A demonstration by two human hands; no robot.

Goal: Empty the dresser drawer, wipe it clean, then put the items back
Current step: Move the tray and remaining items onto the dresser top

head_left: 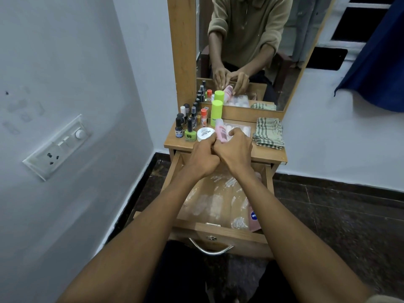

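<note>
The wooden dresser drawer [220, 235] is pulled open below me, with clear plastic packets [209, 202] and a pink tube [253, 219] lying inside. Both my hands are over the dresser top [269, 153]. My left hand [203, 156] and my right hand [235, 149] are pressed together around a pink bottle [220, 131], which stands tilted between them. My right fingers curl round it; how the left fingers lie is hidden. Beside them sit a white jar [204, 134], a green nail polish [190, 133], a tall green-capped bottle [216, 112] and several dark small bottles [180, 125].
A folded checked cloth [269, 133] lies at the right of the dresser top. A clear tray of white items [240, 127] sits behind my hands. The mirror [251, 51] stands at the back. A wall with a switch plate [56, 147] is on the left, dark floor on the right.
</note>
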